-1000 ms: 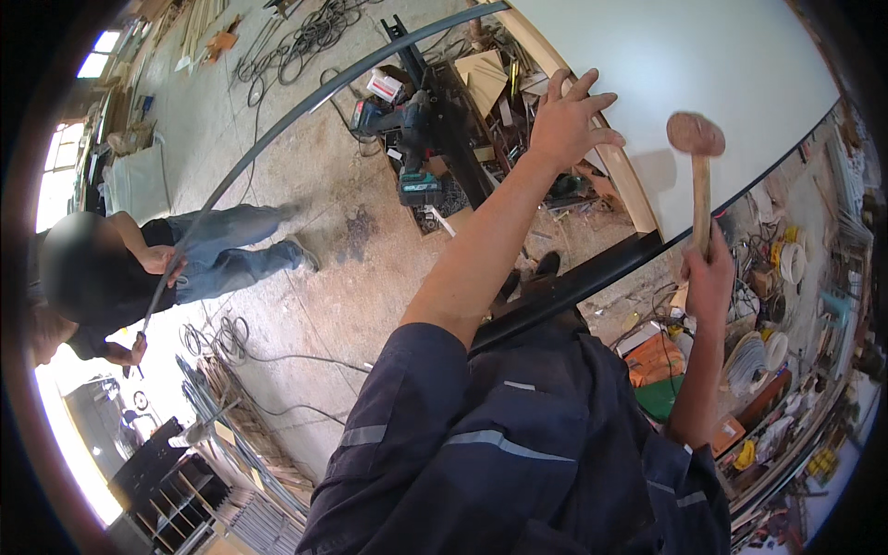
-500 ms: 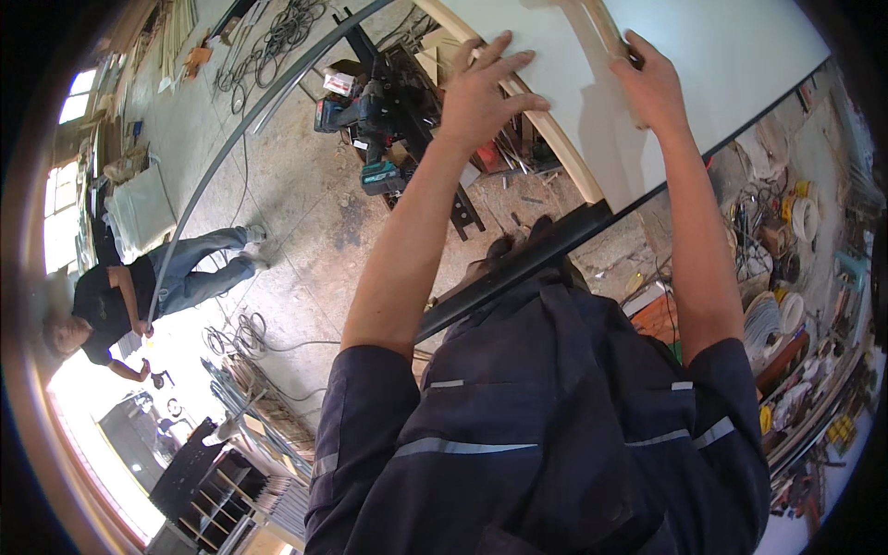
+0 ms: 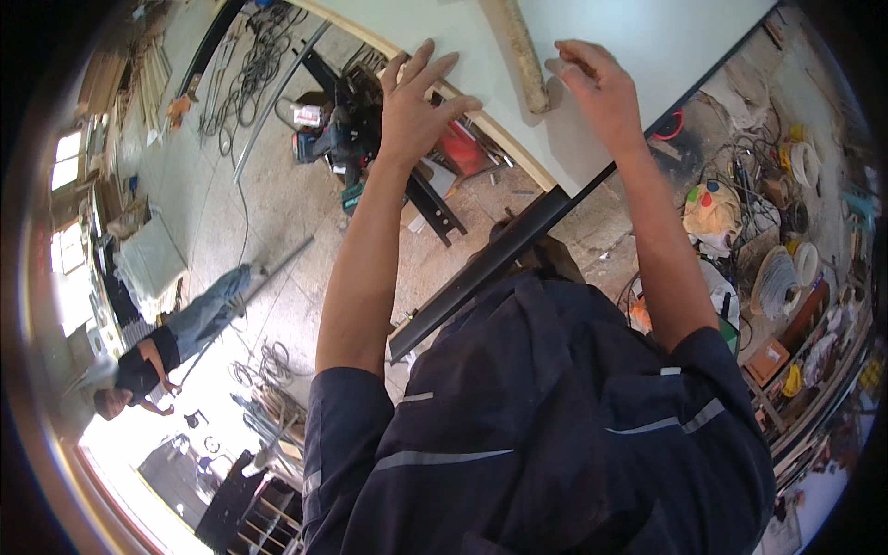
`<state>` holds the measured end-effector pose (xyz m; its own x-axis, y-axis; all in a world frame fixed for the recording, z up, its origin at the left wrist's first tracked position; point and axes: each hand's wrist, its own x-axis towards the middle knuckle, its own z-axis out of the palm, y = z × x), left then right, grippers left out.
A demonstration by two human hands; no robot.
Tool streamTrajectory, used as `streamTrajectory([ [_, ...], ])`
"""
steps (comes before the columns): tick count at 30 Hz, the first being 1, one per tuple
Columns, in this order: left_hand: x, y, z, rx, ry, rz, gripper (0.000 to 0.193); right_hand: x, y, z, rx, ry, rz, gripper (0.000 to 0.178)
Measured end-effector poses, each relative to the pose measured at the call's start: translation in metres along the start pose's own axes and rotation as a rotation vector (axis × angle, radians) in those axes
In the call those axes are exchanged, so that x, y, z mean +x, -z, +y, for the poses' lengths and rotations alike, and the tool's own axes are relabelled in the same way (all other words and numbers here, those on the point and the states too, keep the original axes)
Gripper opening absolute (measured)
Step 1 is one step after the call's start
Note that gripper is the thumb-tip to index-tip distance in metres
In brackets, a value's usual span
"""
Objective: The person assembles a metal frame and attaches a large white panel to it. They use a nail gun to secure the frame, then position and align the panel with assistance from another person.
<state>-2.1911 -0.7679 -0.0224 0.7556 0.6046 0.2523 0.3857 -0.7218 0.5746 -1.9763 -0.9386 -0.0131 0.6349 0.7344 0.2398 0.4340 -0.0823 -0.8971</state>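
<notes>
A pale panel (image 3: 601,23) with a dark edge lies in front of me. My left hand (image 3: 416,106) is spread wide over the light wooden strip (image 3: 513,153) along the panel's left side, its fingertips at the strip and the panel's border. On the panel lies a rough, rounded wooden stick (image 3: 520,57), its near end pointing toward me. Just right of that stick hovers my right hand (image 3: 601,97), fingers loosely bent, thumb apart from them, nothing visible in it. A black bar (image 3: 476,277) stands at the panel's near corner, close to my body.
Cordless power tools (image 3: 342,148) and a black metal frame (image 3: 433,208) are beneath the left side. At far left a person (image 3: 153,365) in a dark shirt holds a long grey bar (image 3: 277,268). Cables, buckets and a cable coil (image 3: 775,282) clutter the right floor.
My right hand has come away from the wooden stick, and the stick now lies loose on the panel. My left hand stays spread at the strip. The other person's long bar has swung lower.
</notes>
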Motion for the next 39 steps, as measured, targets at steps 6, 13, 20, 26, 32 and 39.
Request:
streamTrajectory([
  [6, -0.008, 0.006, -0.002, -0.044, 0.015, 0.033, 0.066, -0.039, 0.015, -0.024, 0.076, -0.100, 0.060, 0.030],
  [13, -0.007, 0.006, 0.001, 0.175, -0.115, 0.110, 0.061, -0.040, 0.042, -0.014, -0.328, -0.124, 0.137, 0.029],
  [20, 0.043, 0.018, -0.014, 0.255, -0.329, 0.213, 0.028, -0.007, 0.071, 0.041, -0.594, 0.025, 0.275, 0.029],
  [26, 0.070, -0.027, 0.016, 0.060, -0.494, 0.200, 0.016, 0.014, 0.076, 0.051, -0.786, 0.010, 0.305, 0.023],
  [32, 0.067, -0.041, 0.019, 0.125, -0.468, 0.123, 0.019, 0.009, 0.072, 0.051, -0.622, -0.025, 0.439, 0.019],
  [39, 0.073, -0.035, 0.027, 0.173, -0.428, 0.109, 0.013, 0.018, 0.074, 0.064, -0.622, 0.079, 0.456, 0.021],
])
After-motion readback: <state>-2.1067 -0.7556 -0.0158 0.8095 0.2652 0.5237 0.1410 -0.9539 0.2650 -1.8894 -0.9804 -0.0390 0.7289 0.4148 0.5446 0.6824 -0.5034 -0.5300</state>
